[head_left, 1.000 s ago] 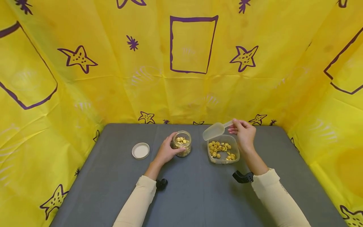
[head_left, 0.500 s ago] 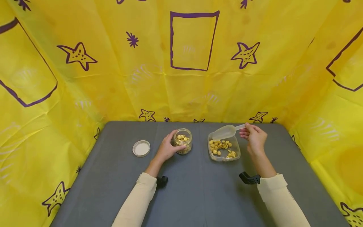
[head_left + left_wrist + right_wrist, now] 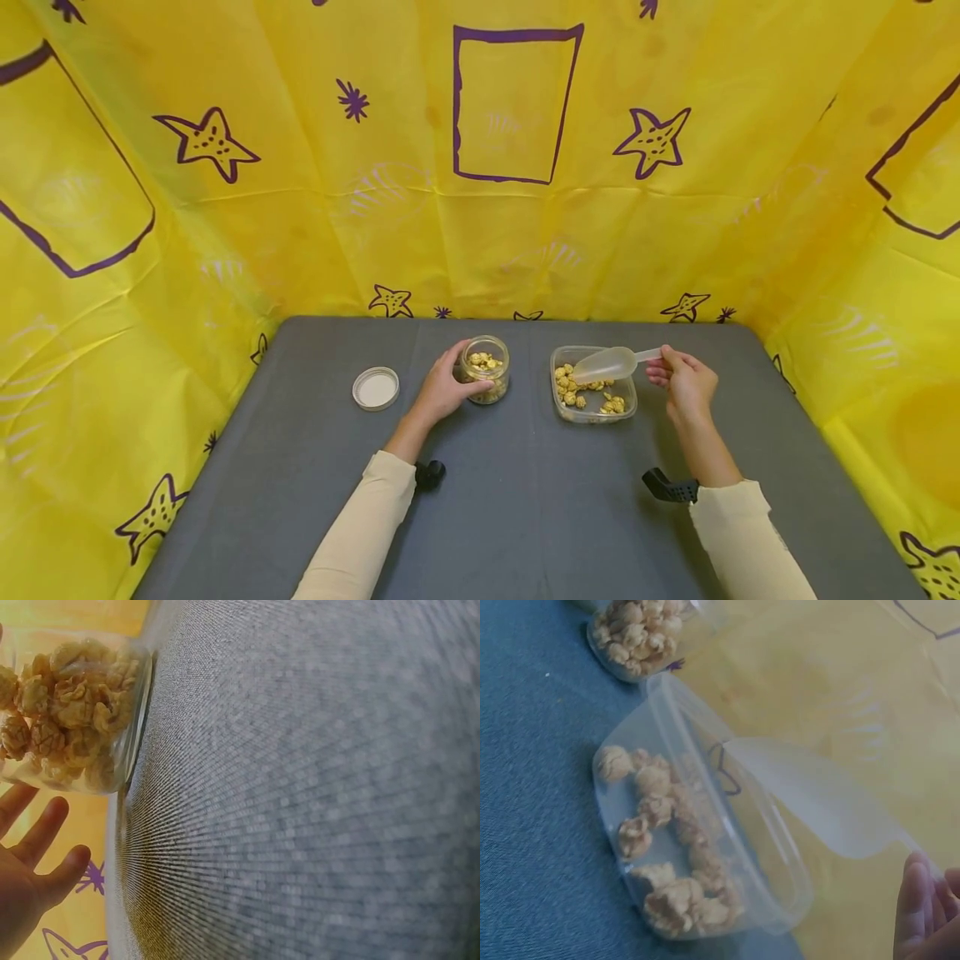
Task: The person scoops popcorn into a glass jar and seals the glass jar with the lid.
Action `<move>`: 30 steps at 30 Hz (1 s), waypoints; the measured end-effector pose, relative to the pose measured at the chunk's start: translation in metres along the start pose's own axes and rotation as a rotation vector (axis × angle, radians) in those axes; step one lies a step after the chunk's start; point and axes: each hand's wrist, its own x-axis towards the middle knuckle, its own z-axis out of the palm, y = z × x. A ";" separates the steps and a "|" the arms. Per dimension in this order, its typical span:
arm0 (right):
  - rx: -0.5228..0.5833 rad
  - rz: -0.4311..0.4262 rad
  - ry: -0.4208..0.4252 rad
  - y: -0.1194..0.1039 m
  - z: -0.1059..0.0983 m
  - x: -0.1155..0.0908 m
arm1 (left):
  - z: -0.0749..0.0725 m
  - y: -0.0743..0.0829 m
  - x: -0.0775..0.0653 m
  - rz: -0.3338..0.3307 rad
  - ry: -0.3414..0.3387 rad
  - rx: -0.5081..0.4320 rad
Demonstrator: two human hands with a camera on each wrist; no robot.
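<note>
My left hand (image 3: 444, 388) holds a glass jar (image 3: 486, 392) upright on the table, thumb in front and fingers behind. Caramel popcorn (image 3: 75, 705) fills much of the jar in the left wrist view. The handle of a translucent plastic scoop (image 3: 611, 364) is pinched in my right hand (image 3: 686, 383). The scoop's bowl points left over a clear plastic container (image 3: 592, 417), its tip near the rim in the right wrist view. Popcorn pieces (image 3: 679, 904) lie scattered on that container's bottom. No popcorn shows in the scoop.
A round jar lid (image 3: 376, 388) lies on the grey table (image 3: 480, 517), left of the jar. Yellow patterned cloth (image 3: 517, 242) rises behind the table and on both sides.
The scoop has moved right and lower over the container, and its tilt has flattened. My right hand has shifted right and down with it. The left hand stays at the jar.
</note>
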 end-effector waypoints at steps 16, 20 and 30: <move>-0.040 0.058 0.000 0.023 -0.020 -0.004 | 0.001 -0.001 0.000 0.002 0.005 0.004; -0.028 0.055 -0.010 0.027 -0.022 -0.004 | 0.001 0.000 0.000 -0.005 0.004 0.001; -0.121 0.056 0.017 0.037 -0.023 -0.004 | 0.000 0.000 -0.002 -0.004 0.000 0.003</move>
